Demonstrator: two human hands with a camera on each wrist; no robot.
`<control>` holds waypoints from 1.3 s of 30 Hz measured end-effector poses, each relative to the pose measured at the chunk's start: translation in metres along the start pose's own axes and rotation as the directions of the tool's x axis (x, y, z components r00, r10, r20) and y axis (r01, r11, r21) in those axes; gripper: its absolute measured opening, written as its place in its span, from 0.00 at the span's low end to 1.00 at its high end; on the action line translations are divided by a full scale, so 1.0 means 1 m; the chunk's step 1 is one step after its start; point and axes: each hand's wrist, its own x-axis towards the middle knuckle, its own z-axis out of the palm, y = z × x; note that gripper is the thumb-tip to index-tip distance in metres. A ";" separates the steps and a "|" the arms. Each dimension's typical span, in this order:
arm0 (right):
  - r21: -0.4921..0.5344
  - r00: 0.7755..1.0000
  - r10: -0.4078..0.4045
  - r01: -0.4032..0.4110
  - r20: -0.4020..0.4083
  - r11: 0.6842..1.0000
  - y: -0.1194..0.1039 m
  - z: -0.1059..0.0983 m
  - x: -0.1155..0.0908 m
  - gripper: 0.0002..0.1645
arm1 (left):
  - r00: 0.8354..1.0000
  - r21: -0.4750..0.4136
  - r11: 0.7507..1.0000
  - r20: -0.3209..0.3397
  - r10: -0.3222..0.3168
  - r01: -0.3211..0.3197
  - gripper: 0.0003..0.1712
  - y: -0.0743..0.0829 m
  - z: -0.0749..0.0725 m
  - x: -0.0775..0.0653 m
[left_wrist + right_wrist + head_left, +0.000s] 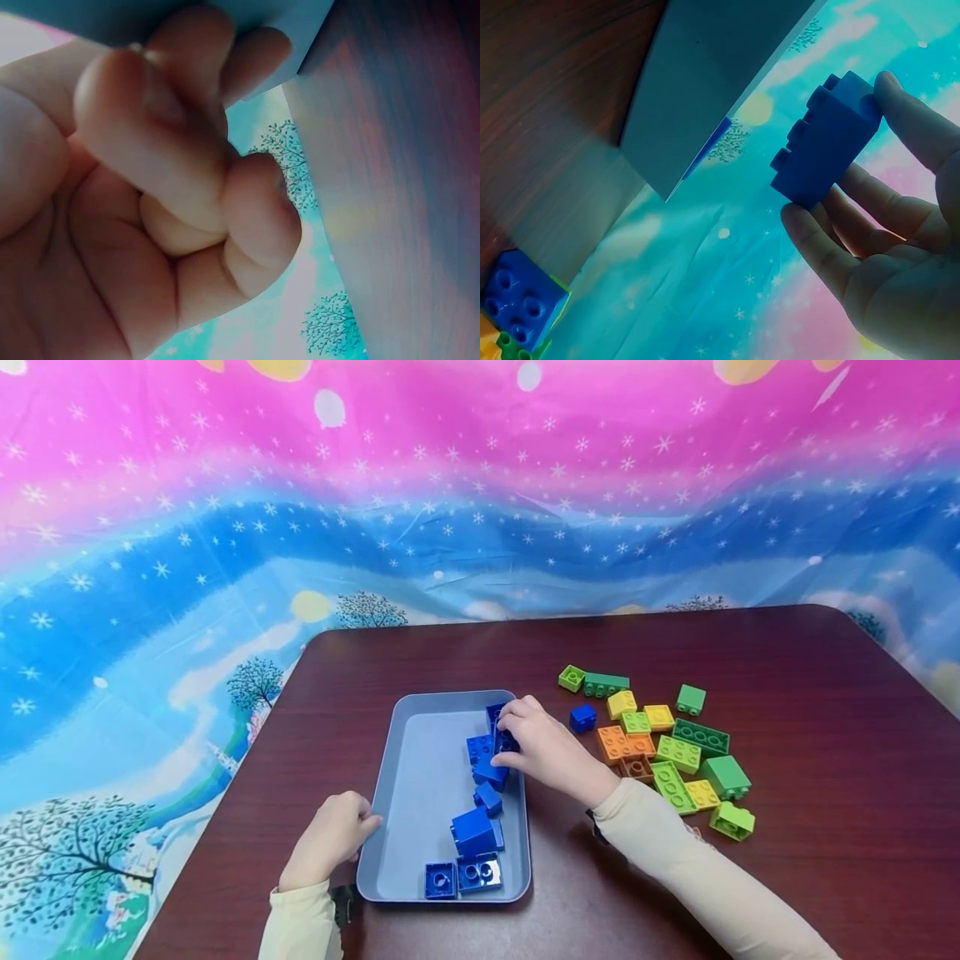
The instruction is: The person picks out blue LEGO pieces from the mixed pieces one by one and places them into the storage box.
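A grey tray (420,760) lies on the table with several blue toy bricks (472,831) along its right side and front. Over the tray's far right part, my right hand (551,747) pinches a long blue brick (829,146) between thumb and fingertips, its studs facing away from the palm in the right wrist view. On the opposite side, my left hand (333,835) holds the tray's left rim with curled fingers. The left wrist view shows those fingers (255,217) bent close, some against the tray wall (315,37).
Right of the tray lies a loose group of green bricks (701,737), yellow bricks (658,717) and orange bricks (612,742). One blue brick (582,718) sits at that group's left edge. A patterned cloth (480,527) hangs behind the dark table (360,660).
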 end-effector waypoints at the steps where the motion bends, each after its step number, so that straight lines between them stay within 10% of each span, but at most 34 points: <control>1: 0.002 1.000 -0.003 0.003 0.001 1.000 -0.001 0.000 0.000 0.24 | 1.000 0.001 1.000 0.000 0.000 0.000 0.23 0.000 0.000 0.000; 39: -0.053 0.983 -0.152 0.158 0.101 0.986 -0.041 0.028 0.016 0.21 | 1.000 0.004 1.000 -0.005 0.000 0.000 0.21 0.000 0.001 0.001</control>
